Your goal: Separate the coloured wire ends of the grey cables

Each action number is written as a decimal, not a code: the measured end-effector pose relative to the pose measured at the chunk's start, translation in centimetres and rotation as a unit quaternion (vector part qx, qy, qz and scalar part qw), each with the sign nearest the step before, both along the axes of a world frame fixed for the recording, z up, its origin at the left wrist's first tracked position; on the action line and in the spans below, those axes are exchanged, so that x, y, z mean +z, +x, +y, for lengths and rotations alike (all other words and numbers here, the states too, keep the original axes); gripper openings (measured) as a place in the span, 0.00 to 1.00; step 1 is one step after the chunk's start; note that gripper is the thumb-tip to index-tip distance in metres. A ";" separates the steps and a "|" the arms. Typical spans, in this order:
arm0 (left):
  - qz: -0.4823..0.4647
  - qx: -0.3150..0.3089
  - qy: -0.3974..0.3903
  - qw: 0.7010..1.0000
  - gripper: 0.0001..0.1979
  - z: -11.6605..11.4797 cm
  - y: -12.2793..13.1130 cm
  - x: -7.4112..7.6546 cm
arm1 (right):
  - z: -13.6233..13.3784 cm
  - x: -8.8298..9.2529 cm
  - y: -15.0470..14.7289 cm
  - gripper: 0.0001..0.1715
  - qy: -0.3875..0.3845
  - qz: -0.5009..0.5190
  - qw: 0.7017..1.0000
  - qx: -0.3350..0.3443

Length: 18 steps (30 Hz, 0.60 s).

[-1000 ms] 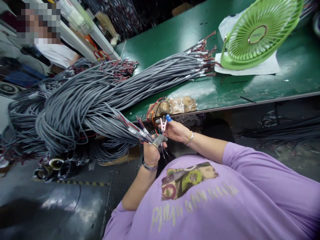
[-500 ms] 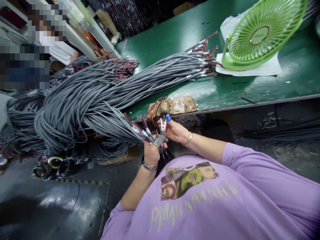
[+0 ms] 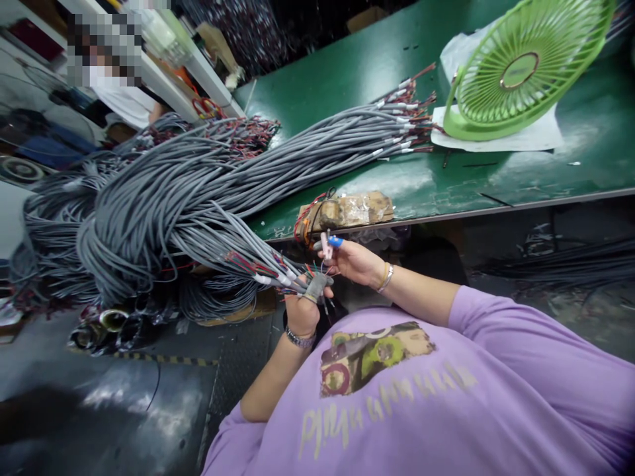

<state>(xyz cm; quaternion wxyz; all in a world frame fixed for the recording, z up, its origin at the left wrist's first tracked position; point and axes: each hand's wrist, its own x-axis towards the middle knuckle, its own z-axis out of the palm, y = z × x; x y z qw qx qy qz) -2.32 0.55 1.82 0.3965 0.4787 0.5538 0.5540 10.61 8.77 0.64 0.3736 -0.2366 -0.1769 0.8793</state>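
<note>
My left hand (image 3: 303,307), with grey material over its thumb, is closed round the stripped ends of several grey cables (image 3: 292,277). Thin coloured wires (image 3: 311,270) stick up past its fingers, and a few ends hang below. Just to the right and slightly higher, my right hand (image 3: 354,261) pinches a small pale-pink clip-like tool (image 3: 326,246); its exact kind is unclear. A blue cover (image 3: 335,242) sits on one of that hand's digits. The tool is close above the wires; whether it touches them I cannot tell.
A thick bundle of grey cables (image 3: 297,142) drapes over the green table (image 3: 387,73) and off its left end. A tape-wrapped block (image 3: 364,208) lies at the table's front edge. A green fan (image 3: 520,73) stands on the right. A person (image 3: 116,92) is at the far left.
The pink tool has turned in my right hand and its two spread arms no longer show. Coloured wire ends beside my left hand have shifted lower left. The view has moved slightly.
</note>
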 end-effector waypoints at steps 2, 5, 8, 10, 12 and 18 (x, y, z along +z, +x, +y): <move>0.018 0.010 0.003 1.000 0.15 0.0 0.2 -0.3 | -0.1 -0.1 0.1 0.16 0.023 -0.019 1.000 -0.006; 0.029 0.012 0.000 1.000 0.16 0.1 0.2 -0.7 | -0.4 -0.3 0.7 0.21 0.056 -0.053 0.997 0.029; 0.035 -0.011 0.001 0.999 0.16 0.0 0.0 -0.9 | -0.8 -0.1 1.5 0.24 0.090 -0.101 0.986 0.093; 0.055 -0.039 -0.003 0.998 0.16 -0.1 -0.2 -0.9 | -1.1 0.1 2.0 0.25 0.122 -0.131 0.977 0.116; 0.078 -0.061 -0.007 0.995 0.16 -0.3 -0.4 -0.7 | -1.3 0.3 2.2 0.25 0.155 -0.156 0.968 0.123; 0.088 -0.077 -0.007 0.993 0.15 -0.5 -0.4 -0.6 | -1.6 0.3 2.6 0.15 0.183 -0.176 0.958 0.135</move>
